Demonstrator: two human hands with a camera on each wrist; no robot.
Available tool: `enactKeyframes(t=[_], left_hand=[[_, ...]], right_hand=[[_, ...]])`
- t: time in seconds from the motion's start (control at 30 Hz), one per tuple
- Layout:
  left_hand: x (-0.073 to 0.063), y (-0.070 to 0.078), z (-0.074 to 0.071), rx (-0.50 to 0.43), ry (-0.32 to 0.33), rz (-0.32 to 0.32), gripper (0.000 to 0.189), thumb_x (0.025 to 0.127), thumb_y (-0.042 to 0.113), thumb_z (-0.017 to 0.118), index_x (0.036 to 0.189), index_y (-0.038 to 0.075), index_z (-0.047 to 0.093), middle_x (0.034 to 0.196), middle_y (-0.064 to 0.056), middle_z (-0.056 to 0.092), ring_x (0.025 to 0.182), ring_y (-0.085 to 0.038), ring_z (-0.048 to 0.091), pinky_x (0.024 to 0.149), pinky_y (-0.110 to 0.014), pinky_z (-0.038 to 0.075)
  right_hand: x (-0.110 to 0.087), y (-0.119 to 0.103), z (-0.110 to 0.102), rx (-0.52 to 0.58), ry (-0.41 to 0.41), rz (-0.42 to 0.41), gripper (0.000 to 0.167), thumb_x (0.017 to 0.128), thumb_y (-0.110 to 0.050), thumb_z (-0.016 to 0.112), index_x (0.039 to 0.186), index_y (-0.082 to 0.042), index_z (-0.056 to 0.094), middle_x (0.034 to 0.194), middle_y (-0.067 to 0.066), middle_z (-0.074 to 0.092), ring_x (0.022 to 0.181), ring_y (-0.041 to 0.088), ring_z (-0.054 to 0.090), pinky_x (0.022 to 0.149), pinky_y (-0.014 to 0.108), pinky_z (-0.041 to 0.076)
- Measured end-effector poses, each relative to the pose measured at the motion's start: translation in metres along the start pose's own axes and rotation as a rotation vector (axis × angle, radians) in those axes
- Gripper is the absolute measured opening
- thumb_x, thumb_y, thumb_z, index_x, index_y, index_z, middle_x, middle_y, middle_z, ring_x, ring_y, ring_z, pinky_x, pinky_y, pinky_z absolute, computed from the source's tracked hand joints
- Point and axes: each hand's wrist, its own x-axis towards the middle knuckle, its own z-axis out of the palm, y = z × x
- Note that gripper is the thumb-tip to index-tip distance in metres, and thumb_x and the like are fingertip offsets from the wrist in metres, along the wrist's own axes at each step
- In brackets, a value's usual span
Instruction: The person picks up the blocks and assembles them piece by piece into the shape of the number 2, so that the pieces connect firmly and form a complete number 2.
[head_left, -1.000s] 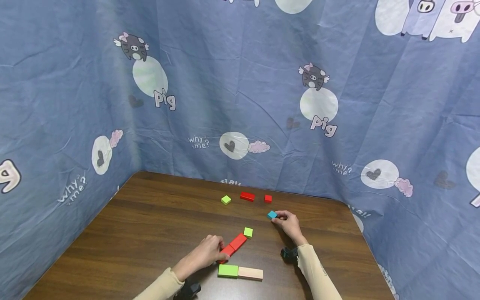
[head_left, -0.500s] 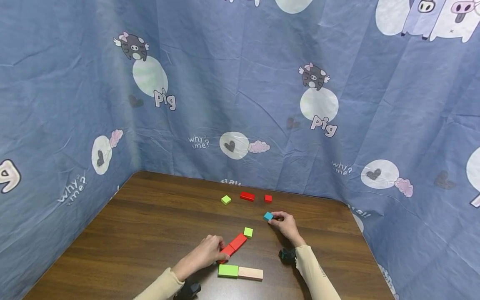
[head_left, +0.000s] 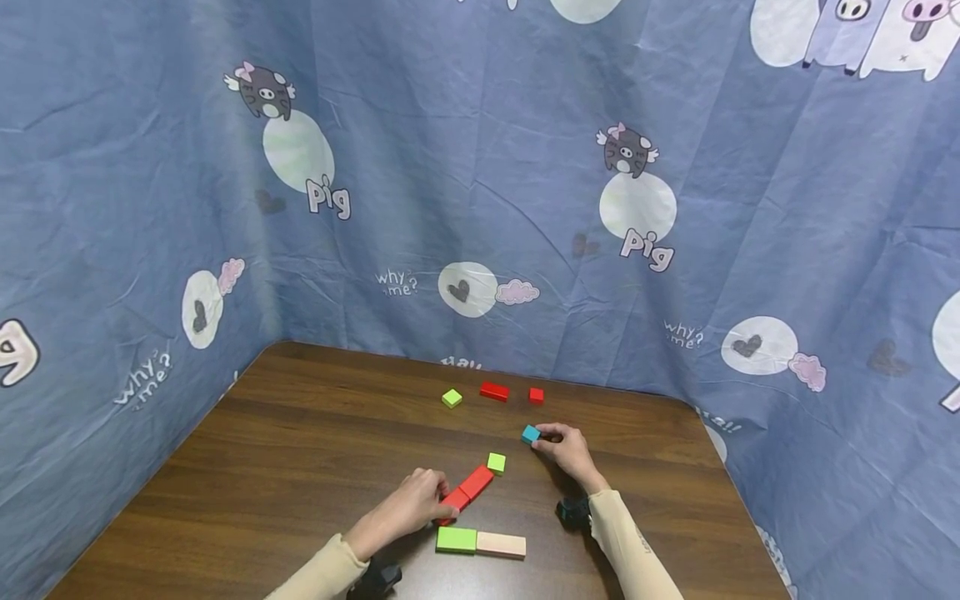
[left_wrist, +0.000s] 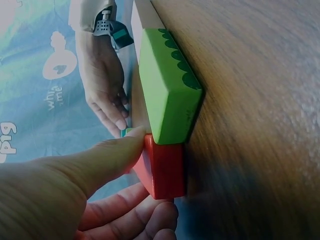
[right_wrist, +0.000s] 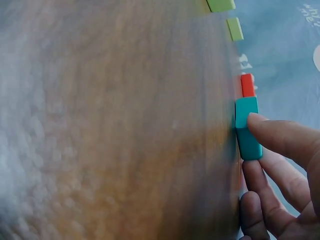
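My left hand (head_left: 417, 506) pinches the near one of two red blocks (left_wrist: 169, 170) that lie end to end in a slanting row. The far red block (head_left: 476, 482) of that row reaches to a lime-green block (head_left: 497, 463). Farther right, my right hand (head_left: 568, 452) holds a small blue block (head_left: 530, 434) between thumb and fingers. In the right wrist view the thumb lies on the face of this blue block (right_wrist: 248, 127), with fingers at its lower end. In front of the left hand, a long green block (head_left: 456, 540) touches a plain wooden block (head_left: 501, 545) end to end.
Along the back of the brown table (head_left: 300, 442) lie another lime-green block (head_left: 452, 398), a long red block (head_left: 494, 392) and a small red block (head_left: 536, 396). A blue patterned cloth (head_left: 480, 208) hangs behind the table and along its sides.
My right hand has moved a little to the left with the blue block. The left hand stays in place on the red block.
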Motion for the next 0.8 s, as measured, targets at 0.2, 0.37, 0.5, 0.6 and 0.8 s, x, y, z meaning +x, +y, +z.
enactKeyframes(t=[0.2,0.37,0.5,0.6,0.8], left_hand=[[0.0,0.001,-0.001,0.0,-0.002,0.003,0.027,0.073,0.019,0.083,0.077,0.004,0.061,0.063,0.004,0.05,0.054,-0.005,0.041,0.046,-0.02,0.032],[0.001,0.001,-0.001,0.012,0.009,0.015,0.027,0.073,0.019,0.083,0.076,0.004,0.061,0.064,0.005,0.049,0.054,-0.005,0.039,0.047,-0.02,0.031],[0.001,0.0,0.0,0.009,0.01,0.007,0.027,0.073,0.019,0.083,0.076,0.005,0.061,0.063,0.006,0.048,0.054,-0.005,0.039,0.046,-0.02,0.03],[0.001,0.0,0.0,0.005,0.009,0.004,0.027,0.073,0.019,0.083,0.076,0.005,0.06,0.063,0.005,0.048,0.053,-0.005,0.039,0.046,-0.02,0.03],[0.001,-0.001,0.002,0.015,0.012,0.005,0.027,0.072,0.019,0.084,0.076,0.005,0.06,0.062,0.006,0.048,0.053,-0.005,0.039,0.046,-0.02,0.03]], right_hand=[[-0.001,-0.003,0.0,-0.02,-0.015,0.005,0.03,0.078,-0.019,0.08,0.106,-0.011,0.072,0.101,0.008,0.07,0.081,0.013,0.058,0.07,0.029,0.046],[-0.002,-0.006,0.0,-0.044,-0.04,-0.015,0.03,0.078,-0.019,0.08,0.106,-0.012,0.072,0.094,0.005,0.071,0.078,0.011,0.057,0.067,0.027,0.044],[-0.001,-0.008,0.002,-0.036,-0.059,-0.022,0.03,0.078,-0.018,0.08,0.106,-0.012,0.071,0.092,0.004,0.07,0.077,0.011,0.057,0.064,0.025,0.045],[-0.002,-0.009,0.004,-0.024,-0.072,-0.026,0.029,0.078,-0.016,0.08,0.105,-0.012,0.071,0.095,0.005,0.071,0.078,0.011,0.058,0.064,0.026,0.046],[-0.002,-0.011,0.007,-0.002,-0.112,-0.047,0.029,0.079,-0.015,0.079,0.105,-0.01,0.07,0.099,0.007,0.071,0.079,0.013,0.059,0.063,0.026,0.047]])
